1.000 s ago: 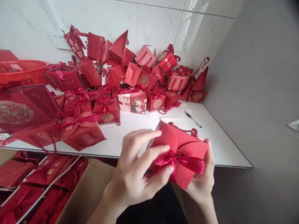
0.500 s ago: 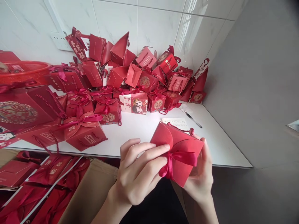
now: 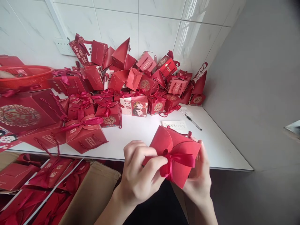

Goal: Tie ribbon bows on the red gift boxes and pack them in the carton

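A red gift box (image 3: pixel 162 139) with overlapping rounded flaps on top is tilted toward me above the table's front edge. My right hand (image 3: pixel 199 178) grips it from the right side and underneath. Across its top a dark pink ribbon (image 3: pixel 186 160) is tied in a bow. My left hand (image 3: pixel 142 172) has its fingers curled, with thumb and forefinger pinching the left loop of the bow. A twisted red cord handle (image 3: pixel 179 132) stands at the box's far edge.
Several red gift boxes (image 3: pixel 110 109) are heaped along the white table (image 3: pixel 222 153) against the tiled wall. A paper slip (image 3: pixel 174 124) and a pen (image 3: pixel 193 122) lie on the table. An orange basket (image 3: pixel 35 81) stands left. Below, a cardboard carton (image 3: pixel 96 184) holds more red boxes.
My left fingers, which lay stretched over the flaps, have curled back and pinch the ribbon. The box stays in my right hand, shifted slightly left. The view has tilted up a little.
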Tool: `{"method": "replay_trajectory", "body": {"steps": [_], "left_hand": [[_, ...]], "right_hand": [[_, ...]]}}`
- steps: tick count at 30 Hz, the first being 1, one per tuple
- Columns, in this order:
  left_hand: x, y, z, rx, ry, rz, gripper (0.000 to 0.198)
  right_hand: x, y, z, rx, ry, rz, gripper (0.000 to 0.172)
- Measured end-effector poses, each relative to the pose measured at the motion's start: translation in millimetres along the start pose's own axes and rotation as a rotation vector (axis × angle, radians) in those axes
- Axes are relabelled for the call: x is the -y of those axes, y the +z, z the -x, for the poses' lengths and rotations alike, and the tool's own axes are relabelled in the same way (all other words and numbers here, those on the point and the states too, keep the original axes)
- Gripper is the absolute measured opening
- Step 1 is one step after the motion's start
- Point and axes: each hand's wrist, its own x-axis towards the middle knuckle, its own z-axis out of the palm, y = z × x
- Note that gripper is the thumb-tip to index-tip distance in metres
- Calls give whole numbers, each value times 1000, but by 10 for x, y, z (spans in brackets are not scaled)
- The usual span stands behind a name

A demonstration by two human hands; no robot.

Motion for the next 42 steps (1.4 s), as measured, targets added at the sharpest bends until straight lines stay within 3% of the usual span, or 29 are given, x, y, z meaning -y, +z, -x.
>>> {"method": "replay_trajectory", "body": {"steps": [5,10,13,20,26,42], "left_hand": [[36,14,-27,145,31,20,8],[5,2,22,-43,82,2,9],[-75,-9,63,-77,55,-2,13],[-207,-4,53,-60,49,109,7],[-266,-15,16,-48,47,120,15],[-271,-47,33,-17,34,154,11]], "right_hand": [[15,-11,8,9,28,3,98],[26,-16,-7,-9,-28,7,98],[35,-23,-12,-34,-41,10,97],[86,-67,16,-65,46,32,94],[113,-78,18,-75,69,17,93],[125,-93,50,-96,74,98,100]]}}
